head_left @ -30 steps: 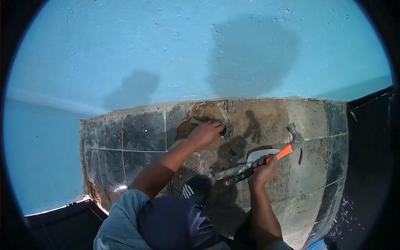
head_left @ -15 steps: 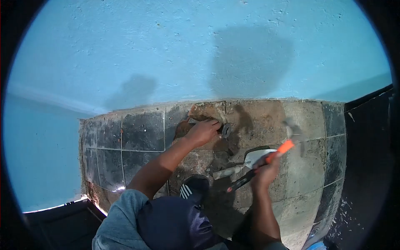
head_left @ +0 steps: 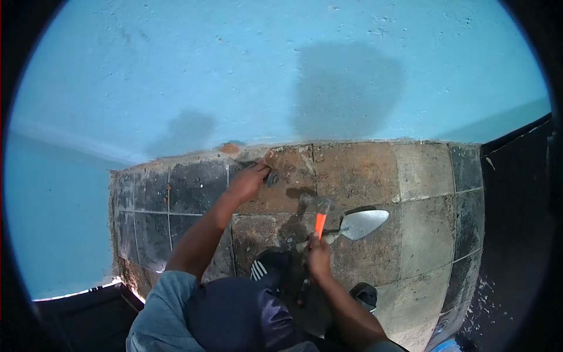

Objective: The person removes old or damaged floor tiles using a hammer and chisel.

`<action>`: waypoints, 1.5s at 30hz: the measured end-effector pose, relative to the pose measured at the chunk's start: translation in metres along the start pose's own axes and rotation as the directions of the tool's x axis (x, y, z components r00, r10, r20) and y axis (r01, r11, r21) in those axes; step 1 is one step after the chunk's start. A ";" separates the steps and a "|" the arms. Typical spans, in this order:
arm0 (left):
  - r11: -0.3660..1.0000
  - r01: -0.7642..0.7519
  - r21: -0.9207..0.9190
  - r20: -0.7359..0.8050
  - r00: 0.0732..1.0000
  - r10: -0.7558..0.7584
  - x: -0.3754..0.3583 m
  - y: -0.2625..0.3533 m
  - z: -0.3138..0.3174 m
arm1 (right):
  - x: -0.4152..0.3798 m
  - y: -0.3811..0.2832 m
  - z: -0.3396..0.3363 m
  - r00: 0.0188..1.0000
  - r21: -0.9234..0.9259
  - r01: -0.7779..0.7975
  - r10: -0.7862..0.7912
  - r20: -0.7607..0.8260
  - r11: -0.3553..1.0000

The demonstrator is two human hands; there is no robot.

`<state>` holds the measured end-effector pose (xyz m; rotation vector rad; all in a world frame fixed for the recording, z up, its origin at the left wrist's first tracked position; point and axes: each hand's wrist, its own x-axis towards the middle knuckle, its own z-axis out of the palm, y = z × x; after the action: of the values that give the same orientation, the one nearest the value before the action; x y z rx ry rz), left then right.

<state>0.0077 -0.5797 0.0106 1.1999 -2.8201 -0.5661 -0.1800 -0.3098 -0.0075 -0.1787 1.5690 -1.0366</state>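
Note:
My left hand (head_left: pixel 246 183) is closed around a chisel, low over the floor near the wall. Only the round grey end of the chisel (head_left: pixel 271 178) shows clearly, to the right of my fingers; its tip is hard to see. In my right hand (head_left: pixel 319 259) is a hammer (head_left: pixel 320 212) with an orange and black handle, gripped with the head upward in view, to the right of and below the chisel. The hammer head is apart from the chisel. A pointed trowel (head_left: pixel 366 224) lies on the floor beside my right hand, its handle partly hidden.
Dark tiles (head_left: pixel 199 185) cover the floor at left, beside a rough brown patch (head_left: pixel 358 173). A blue wall (head_left: pixel 246 76) rises behind. My shoes (head_left: pixel 272 267) are near the trowel. Dark panels stand at right (head_left: pixel 522 234) and lower left.
My left hand has moved left with the chisel. My right hand has swung the hammer left toward it, uncovering the trowel blade. A reddish-brown patch now shows at the wall's base.

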 end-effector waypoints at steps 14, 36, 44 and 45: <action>0.977 -0.206 -0.056 0.124 0.969 0.212 -0.067 0.109 0.009 | 0.034 -0.106 -0.058 0.973 0.181 0.115 -0.074 -0.216 0.977; 0.991 -0.080 -0.110 0.096 0.991 0.091 0.007 0.070 -0.003 | 0.008 -0.144 -0.044 0.964 0.239 0.163 -0.103 -0.244 0.957; 0.989 -0.081 -0.122 0.075 0.993 0.091 0.014 0.071 -0.009 | -0.008 -0.123 -0.028 0.881 0.239 0.410 -0.315 -0.353 0.880; 0.991 -0.085 -0.102 0.075 0.993 0.093 0.013 0.067 -0.002 | -0.015 -0.113 -0.019 0.894 0.221 0.387 -0.306 -0.327 0.895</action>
<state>-0.0476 -0.5471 0.0339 1.0517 -2.8553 -0.7534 -0.2389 -0.3581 0.0792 -0.1218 1.6579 -1.6193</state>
